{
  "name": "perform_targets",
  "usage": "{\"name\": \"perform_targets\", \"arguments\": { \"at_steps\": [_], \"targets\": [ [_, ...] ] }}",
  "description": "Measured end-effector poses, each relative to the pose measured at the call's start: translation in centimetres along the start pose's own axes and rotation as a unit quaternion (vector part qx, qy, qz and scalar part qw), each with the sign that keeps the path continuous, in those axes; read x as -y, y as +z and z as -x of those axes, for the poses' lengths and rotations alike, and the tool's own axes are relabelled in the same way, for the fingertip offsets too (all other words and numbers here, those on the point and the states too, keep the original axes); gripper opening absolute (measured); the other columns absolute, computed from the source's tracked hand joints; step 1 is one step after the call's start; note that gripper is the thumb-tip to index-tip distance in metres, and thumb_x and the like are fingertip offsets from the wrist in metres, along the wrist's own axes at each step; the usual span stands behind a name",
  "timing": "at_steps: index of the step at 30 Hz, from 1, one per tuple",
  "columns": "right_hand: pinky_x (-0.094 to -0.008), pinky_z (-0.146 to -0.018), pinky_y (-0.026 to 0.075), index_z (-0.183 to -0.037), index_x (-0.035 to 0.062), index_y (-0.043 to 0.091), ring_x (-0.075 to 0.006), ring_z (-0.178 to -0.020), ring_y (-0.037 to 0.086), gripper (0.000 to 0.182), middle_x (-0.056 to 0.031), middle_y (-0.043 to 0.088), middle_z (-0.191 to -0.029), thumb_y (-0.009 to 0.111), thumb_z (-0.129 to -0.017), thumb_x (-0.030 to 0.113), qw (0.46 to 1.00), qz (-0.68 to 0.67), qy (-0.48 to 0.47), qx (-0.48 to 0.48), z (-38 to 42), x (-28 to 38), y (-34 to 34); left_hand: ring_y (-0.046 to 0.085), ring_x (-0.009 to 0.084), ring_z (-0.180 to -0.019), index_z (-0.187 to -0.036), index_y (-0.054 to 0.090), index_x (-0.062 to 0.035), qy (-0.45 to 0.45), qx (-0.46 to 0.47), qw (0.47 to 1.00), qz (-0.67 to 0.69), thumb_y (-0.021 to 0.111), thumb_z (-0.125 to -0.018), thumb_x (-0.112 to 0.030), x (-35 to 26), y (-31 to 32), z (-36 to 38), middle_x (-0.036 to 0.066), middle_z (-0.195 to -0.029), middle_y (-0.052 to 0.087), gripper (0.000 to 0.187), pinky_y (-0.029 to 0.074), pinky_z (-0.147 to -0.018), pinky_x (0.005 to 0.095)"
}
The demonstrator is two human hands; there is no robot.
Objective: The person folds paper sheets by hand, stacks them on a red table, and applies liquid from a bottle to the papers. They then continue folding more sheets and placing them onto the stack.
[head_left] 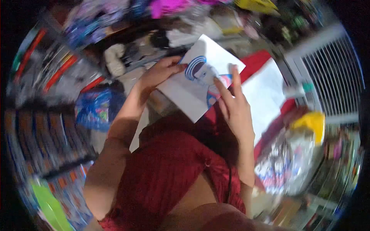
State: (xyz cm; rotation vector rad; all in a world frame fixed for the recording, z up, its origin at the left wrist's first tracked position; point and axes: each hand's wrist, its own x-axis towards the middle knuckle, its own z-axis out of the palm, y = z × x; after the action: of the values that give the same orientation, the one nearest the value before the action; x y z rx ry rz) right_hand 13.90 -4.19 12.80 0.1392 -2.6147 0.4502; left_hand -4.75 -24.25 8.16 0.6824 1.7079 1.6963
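Note:
A white sheet of paper (183, 92) with a coloured drawing of a head in a blue-striped cap is held tilted in front of me. My left hand (160, 73) grips its upper left edge, fingers closed on it. Over the right part of the drawing lies my right hand (234, 106), its fingers stretched out and apart, with fingertips touching the sheet. Some pink and blue colouring beside those fingers is partly covered. Another large white sheet (262, 98) lies to the right, below a red cloth or folder (256, 63).
Blue plastic packaging (94, 109) lies left. Rows of packed goods (42, 138) line the left side. Clear plastic bags with a yellow piece (310, 125) lie right, near a white slatted grille (331, 73). Blurred clutter fills the back.

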Motion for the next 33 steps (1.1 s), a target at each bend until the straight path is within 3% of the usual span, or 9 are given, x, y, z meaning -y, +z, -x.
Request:
{"name": "perform_targets", "arguments": {
  "at_steps": [12, 16, 20, 22, 23, 28, 29, 30, 33],
  "targets": [
    [-0.0306, -0.072, 0.049, -0.125, 0.0234, 0.066, -0.0246, -0.092, 0.066, 0.055, -0.0131, 0.045, -0.149, 0.062, -0.075, 0.002, 0.952, 0.223, 0.202, -0.061, 13.4, 4.3, -7.7, 0.059, 0.0072, -0.088, -0.114, 0.062, -0.0030, -0.014, 0.406, 0.913, 0.042, 0.060, -0.097, -0.018, -1.4, 15.6, -6.1, 0.003, -0.097, 0.065, 0.022, 0.046, -0.078, 0.0225],
    [-0.0379, -0.095, 0.050, -0.118, 0.0124, 0.071, -0.0395, -0.120, 0.058, 0.042, -0.0271, 0.040, -0.147, 0.060, -0.078, 0.002, 0.933, 0.210, 0.244, -0.161, 19.1, 4.1, -9.2, 0.059, 0.0086, -0.091, -0.113, 0.061, -0.0003, 0.144, 0.479, 0.865, -0.041, 0.057, -0.098, -0.015, -4.0, 21.4, -6.9, 0.004, -0.101, 0.065, 0.022, 0.046, -0.080, 0.0233],
    [-0.0399, -0.108, 0.037, -0.124, 0.0114, 0.067, -0.0386, -0.135, 0.044, 0.039, -0.0265, 0.036, -0.150, 0.058, -0.086, 0.004, 0.866, 0.143, 0.361, -0.314, 24.7, 6.4, -11.9, 0.057, 0.0261, -0.111, -0.129, 0.054, -0.0090, 0.428, 0.407, 0.782, -0.197, 0.070, -0.088, -0.025, -6.8, 29.0, -6.2, 0.014, -0.118, 0.059, 0.046, 0.045, -0.097, 0.0378],
    [-0.0450, -0.116, 0.024, -0.130, -0.0010, 0.058, -0.0359, -0.143, 0.030, 0.048, -0.0264, 0.033, -0.151, 0.051, -0.098, 0.034, 0.826, -0.084, 0.262, -0.492, 27.7, 7.6, -13.4, 0.042, 0.0310, -0.129, -0.144, 0.041, -0.0151, 0.543, 0.359, 0.712, -0.262, 0.073, -0.083, -0.023, -7.8, 32.6, -5.5, 0.013, -0.142, 0.042, 0.069, 0.036, -0.109, 0.0430],
    [-0.0484, -0.114, 0.031, -0.131, -0.0085, 0.052, -0.0379, -0.138, 0.035, 0.041, -0.0254, 0.036, -0.149, 0.044, -0.104, 0.020, 0.790, 0.015, 0.400, -0.464, 29.5, 8.3, -14.7, 0.046, 0.0296, -0.125, -0.138, 0.047, -0.0123, 0.593, 0.315, 0.692, -0.267, 0.073, -0.083, -0.024, -7.7, 34.5, -5.3, 0.014, -0.137, 0.047, 0.062, 0.037, -0.107, 0.0407],
    [-0.0540, -0.106, 0.037, -0.124, -0.0023, 0.060, -0.0462, -0.133, 0.041, 0.040, -0.0387, 0.041, -0.139, 0.051, -0.100, 0.029, 0.829, -0.164, 0.291, -0.449, 36.2, 12.0, -15.3, 0.067, 0.0279, -0.083, -0.101, 0.068, -0.0025, 0.654, 0.008, 0.743, -0.141, 0.065, -0.089, -0.023, -7.3, 44.4, -4.6, 0.014, -0.087, 0.069, 0.023, 0.052, -0.074, 0.0369],
    [-0.0517, -0.109, 0.036, -0.143, -0.0084, 0.036, -0.0427, -0.131, 0.044, 0.065, -0.0291, 0.037, -0.147, 0.046, -0.100, 0.039, 0.843, -0.084, 0.394, -0.357, 37.1, 12.7, -15.6, 0.066, 0.0304, -0.082, -0.100, 0.066, -0.0021, 0.573, 0.246, 0.755, -0.202, 0.065, -0.089, -0.022, -8.4, 43.4, -6.9, 0.016, -0.085, 0.068, 0.023, 0.051, -0.072, 0.0379],
    [-0.0514, -0.106, 0.039, -0.137, -0.0107, 0.045, -0.0450, -0.126, 0.049, 0.062, -0.0307, 0.043, -0.142, 0.050, -0.097, 0.036, 0.726, -0.243, 0.437, -0.472, 35.5, 13.8, -14.4, 0.066, 0.0329, -0.082, -0.099, 0.065, -0.0018, 0.453, 0.468, 0.716, -0.250, 0.065, -0.088, -0.022, -9.3, 42.9, -8.4, 0.019, -0.084, 0.067, 0.023, 0.051, -0.071, 0.0390],
    [-0.0476, -0.104, 0.042, -0.124, -0.0054, 0.057, -0.0431, -0.122, 0.054, 0.048, -0.0331, 0.049, -0.135, 0.057, -0.092, 0.031, 0.776, -0.230, 0.379, -0.450, 32.0, 12.7, -14.1, 0.066, 0.0286, -0.078, -0.097, 0.062, 0.0007, 0.452, 0.420, 0.727, -0.300, 0.064, -0.089, -0.022, -10.4, 44.0, -9.5, 0.018, -0.082, 0.066, 0.024, 0.050, -0.070, 0.0378]
  ]
}}
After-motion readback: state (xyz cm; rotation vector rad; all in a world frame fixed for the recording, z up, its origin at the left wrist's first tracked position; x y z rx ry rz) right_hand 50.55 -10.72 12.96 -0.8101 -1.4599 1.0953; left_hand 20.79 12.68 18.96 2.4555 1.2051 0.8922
